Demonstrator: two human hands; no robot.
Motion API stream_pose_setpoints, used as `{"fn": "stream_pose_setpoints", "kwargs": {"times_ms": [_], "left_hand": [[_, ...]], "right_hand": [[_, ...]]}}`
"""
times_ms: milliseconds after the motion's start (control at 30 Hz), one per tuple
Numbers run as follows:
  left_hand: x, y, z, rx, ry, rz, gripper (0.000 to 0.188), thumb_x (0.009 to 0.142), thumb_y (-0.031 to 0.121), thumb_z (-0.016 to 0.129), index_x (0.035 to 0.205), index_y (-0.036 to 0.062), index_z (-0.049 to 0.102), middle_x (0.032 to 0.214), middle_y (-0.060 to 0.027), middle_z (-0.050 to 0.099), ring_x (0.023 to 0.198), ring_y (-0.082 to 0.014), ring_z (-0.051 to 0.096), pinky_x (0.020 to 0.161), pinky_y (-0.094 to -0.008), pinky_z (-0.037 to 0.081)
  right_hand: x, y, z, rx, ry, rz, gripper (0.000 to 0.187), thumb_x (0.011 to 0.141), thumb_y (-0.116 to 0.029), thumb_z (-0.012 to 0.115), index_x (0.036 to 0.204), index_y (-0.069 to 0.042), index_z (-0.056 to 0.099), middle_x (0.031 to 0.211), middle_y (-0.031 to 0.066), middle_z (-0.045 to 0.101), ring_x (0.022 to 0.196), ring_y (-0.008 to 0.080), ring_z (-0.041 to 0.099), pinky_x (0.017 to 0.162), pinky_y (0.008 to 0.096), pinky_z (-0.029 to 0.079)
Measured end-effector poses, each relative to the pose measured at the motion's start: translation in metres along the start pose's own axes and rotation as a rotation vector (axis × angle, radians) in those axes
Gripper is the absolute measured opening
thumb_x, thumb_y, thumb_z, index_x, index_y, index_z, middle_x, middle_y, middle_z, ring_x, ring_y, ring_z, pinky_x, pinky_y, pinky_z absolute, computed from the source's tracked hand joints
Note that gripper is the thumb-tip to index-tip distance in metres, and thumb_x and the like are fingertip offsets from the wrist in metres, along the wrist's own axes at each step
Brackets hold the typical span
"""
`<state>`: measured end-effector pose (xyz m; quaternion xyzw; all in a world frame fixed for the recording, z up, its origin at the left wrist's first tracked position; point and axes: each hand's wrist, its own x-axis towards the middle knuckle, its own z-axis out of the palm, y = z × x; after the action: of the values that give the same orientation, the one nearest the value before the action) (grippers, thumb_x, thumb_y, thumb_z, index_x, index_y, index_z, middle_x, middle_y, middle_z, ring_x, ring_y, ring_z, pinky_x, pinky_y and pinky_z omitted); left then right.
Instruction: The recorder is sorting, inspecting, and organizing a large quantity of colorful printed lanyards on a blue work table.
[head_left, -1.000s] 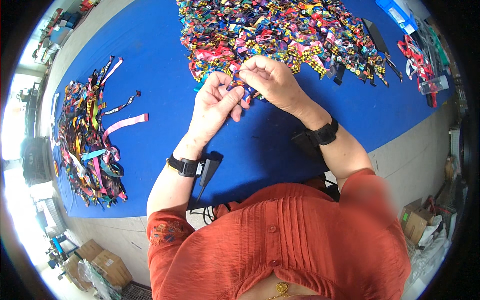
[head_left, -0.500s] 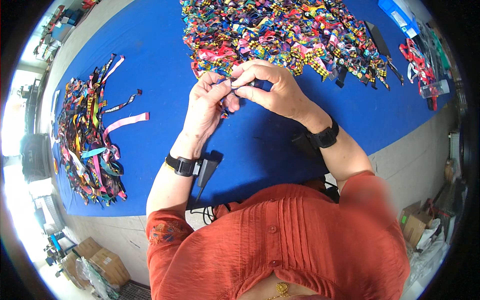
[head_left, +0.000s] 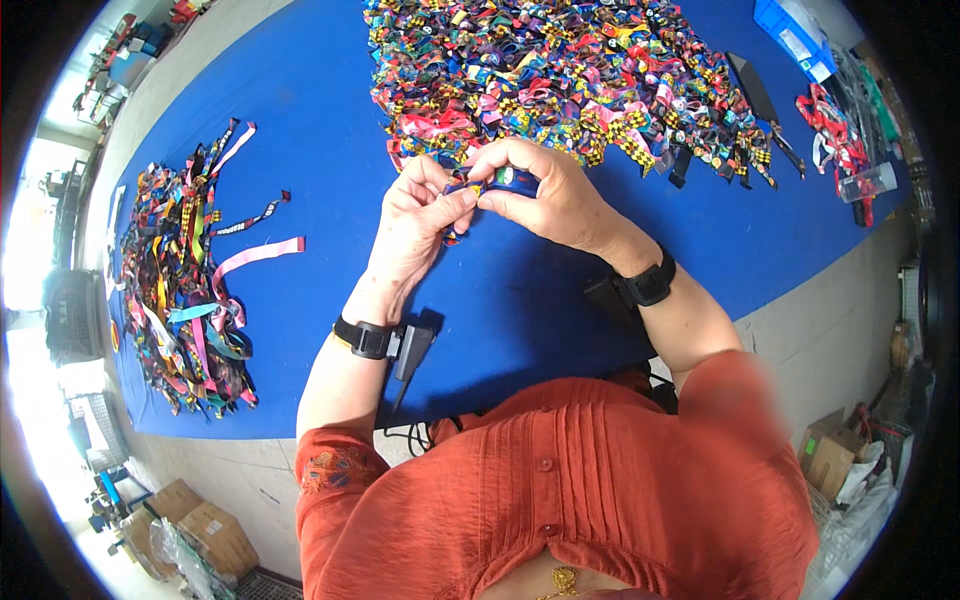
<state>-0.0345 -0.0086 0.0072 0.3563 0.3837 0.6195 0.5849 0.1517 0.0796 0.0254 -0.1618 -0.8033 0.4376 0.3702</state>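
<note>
Between my two hands, a dark blue patterned fabric strap (head_left: 518, 180) is bent into a loop, with a small green and white mark showing on it. My left hand (head_left: 415, 225) pinches the strap where its parts meet, and a short end hangs below the fingers. The thumb and fingers of my right hand (head_left: 560, 200) close on the same place from the other side. Just beyond my hands lies a large pile of looped, many-coloured straps (head_left: 540, 90). Farther left is a heap of loose, unlooped straps (head_left: 175, 290), with a pink strap (head_left: 260, 252) sticking out.
A blue cloth (head_left: 320, 130) covers the table. At the far right are a blue bin (head_left: 795, 40), red straps (head_left: 835, 130) and a clear plastic cylinder (head_left: 868, 183). A dark flat object (head_left: 752, 88) borders the big pile. Cardboard boxes (head_left: 215, 535) stand on the floor at lower left.
The strap's loop has opened out and turned between my fingers, so its green and white mark now shows. Both hands stay together in nearly the same place; the view has shifted slightly.
</note>
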Motion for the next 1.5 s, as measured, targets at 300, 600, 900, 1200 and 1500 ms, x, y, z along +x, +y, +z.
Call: {"fn": "stream_pose_setpoints", "kwargs": {"times_ms": [300,600,900,1200,1500], "left_hand": [[0.002,0.0,0.004,0.185,0.062,0.036,0.026,0.086,-0.003,0.072,0.08,0.0118,0.051,0.074,0.0039,0.056,0.062,-0.0036,0.051,0.056,-0.0209,0.041],[0.001,-0.003,0.001,0.226,0.022,0.04,0.03,0.084,-0.005,0.072,0.079,0.0128,0.049,0.076,0.0066,0.052,0.067,-0.0011,0.045,0.059,-0.02,0.037],[-0.005,-0.009,0.009,0.431,0.077,0.199,0.025,0.087,-0.007,0.07,0.087,0.0087,0.051,0.098,-0.0011,0.062,0.089,-0.0082,0.058,0.079,-0.0244,0.048],[-0.007,-0.01,0.019,0.755,0.238,0.286,0.025,0.091,-0.002,0.07,0.086,0.007,0.048,0.092,-0.001,0.061,0.078,-0.0059,0.055,0.068,-0.0227,0.048],[-0.01,0.002,0.022,0.97,0.173,0.344,0.024,0.091,0.0,0.069,0.086,0.0057,0.046,0.094,-0.004,0.063,0.076,-0.0042,0.052,0.063,-0.022,0.047]], "right_hand": [[-0.001,0.002,0.001,0.004,-0.042,0.051,0.04,0.085,-0.006,0.074,0.121,0.0,0.059,0.113,0.012,0.068,0.105,0.0226,0.066,0.091,0.0341,0.052],[-0.002,0.0,-0.002,0.014,-0.115,0.15,0.04,0.083,-0.002,0.072,0.12,-0.002,0.058,0.113,0.0077,0.067,0.103,0.0173,0.065,0.093,0.0324,0.052],[-0.004,0.003,0.004,0.069,-0.062,0.228,0.036,0.083,0.0,0.071,0.116,-0.001,0.057,0.11,0.0062,0.065,0.102,0.0148,0.064,0.094,0.0318,0.052],[-0.003,0.001,0.009,0.179,-0.005,0.247,0.031,0.085,0.001,0.069,0.113,-0.001,0.056,0.106,0.0071,0.065,0.101,0.0147,0.066,0.088,0.0309,0.055],[-0.003,0.006,0.013,0.346,-0.029,0.328,0.032,0.085,0.001,0.067,0.114,0.0,0.053,0.101,0.0093,0.066,0.092,0.0142,0.067,0.077,0.0289,0.056]]}}
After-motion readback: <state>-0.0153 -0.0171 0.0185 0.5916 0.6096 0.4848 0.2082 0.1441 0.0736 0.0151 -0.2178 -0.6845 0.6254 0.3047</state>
